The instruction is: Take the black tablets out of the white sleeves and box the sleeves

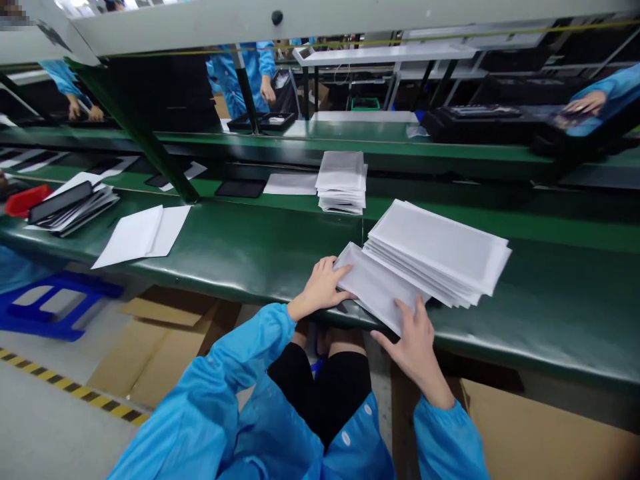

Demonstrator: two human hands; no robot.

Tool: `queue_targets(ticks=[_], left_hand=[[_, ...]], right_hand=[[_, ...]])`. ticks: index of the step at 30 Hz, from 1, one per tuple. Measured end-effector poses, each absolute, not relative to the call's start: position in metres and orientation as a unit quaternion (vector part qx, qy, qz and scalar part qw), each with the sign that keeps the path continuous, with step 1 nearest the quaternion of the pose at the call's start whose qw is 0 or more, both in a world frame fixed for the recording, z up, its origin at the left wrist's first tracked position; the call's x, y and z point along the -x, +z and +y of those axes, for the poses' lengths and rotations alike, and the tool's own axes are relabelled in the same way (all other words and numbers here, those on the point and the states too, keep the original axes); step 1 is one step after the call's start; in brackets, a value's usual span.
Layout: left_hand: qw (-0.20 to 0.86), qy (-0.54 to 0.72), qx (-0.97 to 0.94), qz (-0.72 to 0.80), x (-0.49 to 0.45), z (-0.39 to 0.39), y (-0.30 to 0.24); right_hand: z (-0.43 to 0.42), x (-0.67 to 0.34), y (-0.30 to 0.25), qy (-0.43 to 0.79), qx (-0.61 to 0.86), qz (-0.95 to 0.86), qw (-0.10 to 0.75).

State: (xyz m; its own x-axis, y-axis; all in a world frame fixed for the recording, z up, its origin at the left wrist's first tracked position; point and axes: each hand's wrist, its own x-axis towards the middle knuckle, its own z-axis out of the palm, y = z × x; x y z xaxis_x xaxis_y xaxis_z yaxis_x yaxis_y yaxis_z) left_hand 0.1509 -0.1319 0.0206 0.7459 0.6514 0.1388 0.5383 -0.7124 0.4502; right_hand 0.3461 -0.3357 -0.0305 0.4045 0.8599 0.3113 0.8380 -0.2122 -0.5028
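A flat white translucent sleeve lies slantwise at the front edge of the green bench, in front of a fanned stack of similar white sleeves. My left hand is at its left end, thumb and fingers closed on that end. At the right end, my right hand has its fingers spread, their tips touching the sleeve's surface and the thumb apart at the near corner. What the sleeve contains cannot be made out. Behind it stands a smaller, taller pile of white sleeves.
To the left lie loose white sheets, a pile of sleeves with a black panel and a red tray. A dark flat panel rests farther back. A green post rises from the bench. Co-workers in blue sleeves work beyond.
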Motion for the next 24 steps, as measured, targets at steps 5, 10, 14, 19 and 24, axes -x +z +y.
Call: queue_targets(ticks=[5, 10, 14, 19, 24], left_hand=[[0.196, 0.132, -0.928, 0.290, -0.186, -0.118, 0.022], [0.187, 0.159, -0.940, 0.236, -0.226, -0.100, 0.020], [0.191, 0.163, -0.944, 0.213, -0.255, -0.087, 0.021], [0.244, 0.195, -0.926, 0.214, -0.270, -0.087, 0.023], [0.360, 0.401, -0.751, 0.383, -0.257, -0.039, 0.023]], right_hand=[[-0.316, -0.361, -0.028, -0.042, 0.812, -0.485, 0.322], [-0.303, -0.375, -0.024, -0.094, 0.834, -0.431, 0.331], [-0.295, -0.364, 0.003, -0.151, 0.830, -0.404, 0.353], [-0.227, -0.342, 0.066, -0.054, 0.695, -0.475, 0.537], [-0.064, -0.382, 0.066, 0.100, 0.658, -0.339, 0.665]])
